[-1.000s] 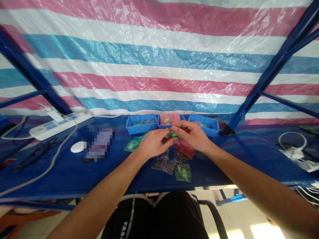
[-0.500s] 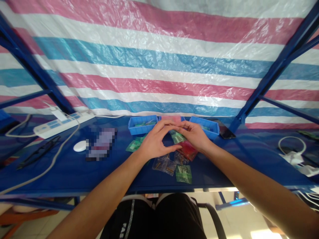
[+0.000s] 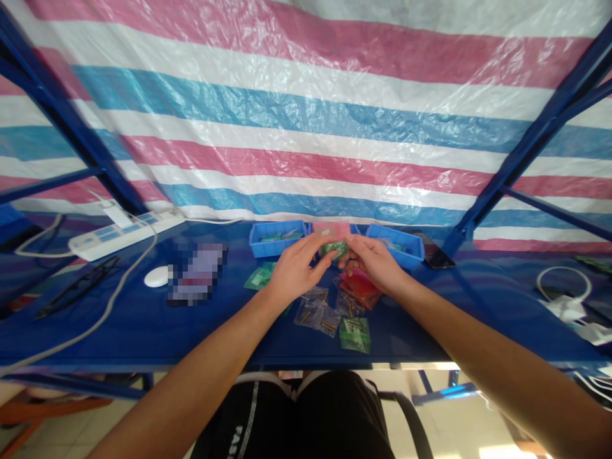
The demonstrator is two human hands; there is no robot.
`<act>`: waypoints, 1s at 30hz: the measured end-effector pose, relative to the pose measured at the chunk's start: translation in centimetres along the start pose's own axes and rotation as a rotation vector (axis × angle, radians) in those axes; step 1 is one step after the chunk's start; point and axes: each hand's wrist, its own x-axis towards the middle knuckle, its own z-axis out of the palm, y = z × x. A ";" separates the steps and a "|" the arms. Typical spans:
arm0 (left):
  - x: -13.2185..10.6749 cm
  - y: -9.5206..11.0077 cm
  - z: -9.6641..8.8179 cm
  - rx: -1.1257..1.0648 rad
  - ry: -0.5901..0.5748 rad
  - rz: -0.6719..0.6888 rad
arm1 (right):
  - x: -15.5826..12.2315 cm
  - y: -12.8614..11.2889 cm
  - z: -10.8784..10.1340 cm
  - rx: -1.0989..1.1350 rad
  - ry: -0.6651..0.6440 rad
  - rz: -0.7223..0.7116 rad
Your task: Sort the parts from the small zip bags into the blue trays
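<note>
Between my two hands is a small green plastic bag (image 3: 334, 248), its contents too small to make out. My left hand (image 3: 299, 266) pinches it from the left, thumb and fingers closed on it. My right hand (image 3: 375, 260) is closed at the bag's right edge, fingertips together. Below my right hand lie red plastic bags (image 3: 359, 288). Clear bags (image 3: 315, 313) with brass-coloured pins are on the table nearer me, beside another green bag (image 3: 354, 335) holding small metal parts. More green bags (image 3: 261, 275) rest left of my left hand.
Blue bins (image 3: 277, 240) line the back, the middle one with pink bags (image 3: 331, 229); another bin (image 3: 396, 246) stands right, near a dark phone (image 3: 434, 250). Leftward are a blurred-out phone (image 3: 198, 274), a white round case (image 3: 157, 276), glasses (image 3: 79, 287), a power strip (image 3: 127, 236) and its cable.
My left thumb has closed up toward the fingers, and the green bag is now gripped between both hands. The loose bags on the table have stayed put.
</note>
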 end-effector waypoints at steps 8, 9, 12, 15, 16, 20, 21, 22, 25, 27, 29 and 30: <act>0.0 0.1 0.2 0.016 0.000 -0.024 | -0.2 0.1 -0.2 -0.196 -0.038 -0.115; 0.1 0.2 0.1 0.010 -0.011 -0.025 | -0.2 0.1 -0.2 -0.194 -0.038 -0.119; 0.3 0.5 -0.2 -0.025 -0.032 -0.003 | -0.1 0.3 -0.1 -0.161 -0.027 -0.113; 0.4 0.5 -0.2 -0.059 -0.035 0.042 | 0.0 0.4 -0.1 -0.083 -0.002 -0.082; 0.4 0.5 -0.2 -0.064 -0.033 0.053 | 0.0 0.4 -0.1 -0.056 0.008 -0.071; 0.5 0.5 -0.1 -0.064 -0.054 0.081 | 0.2 0.6 -0.2 0.047 0.033 -0.045; 0.5 0.4 -0.1 -0.065 -0.069 0.091 | 0.2 0.6 -0.3 0.072 0.041 -0.038; 0.5 0.4 -0.1 -0.065 -0.082 0.100 | 0.2 0.6 -0.4 0.094 0.050 -0.029; 0.4 0.1 0.1 -0.052 -0.088 0.114 | 0.2 0.5 -0.3 0.129 0.061 0.010; 0.3 -0.2 0.1 -0.038 -0.081 0.119 | 0.2 0.4 -0.1 0.134 0.048 0.032; 0.3 -0.4 0.1 -0.025 -0.072 0.127 | 0.1 0.4 0.0 0.133 0.038 0.043; 0.3 -0.4 0.1 -0.020 -0.065 0.128 | 0.1 0.4 0.1 0.133 0.040 0.045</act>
